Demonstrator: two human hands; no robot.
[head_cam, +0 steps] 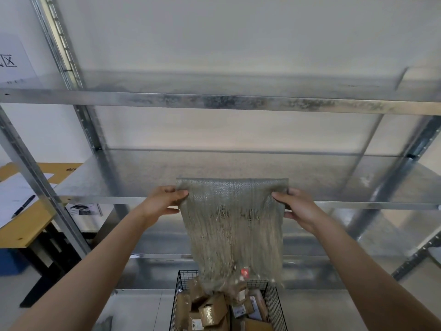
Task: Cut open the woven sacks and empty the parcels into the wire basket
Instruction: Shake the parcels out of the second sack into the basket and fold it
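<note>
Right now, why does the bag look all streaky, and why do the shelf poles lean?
Head view: the woven sack is smeared into vertical streaks, likely motion blur; the left hand and right hand gripping its top corners look sharper; the shelf poles splay outward, a wide-angle lens effect.

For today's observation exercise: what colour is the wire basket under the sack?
The wire basket is black; the head view shows it best.
</note>
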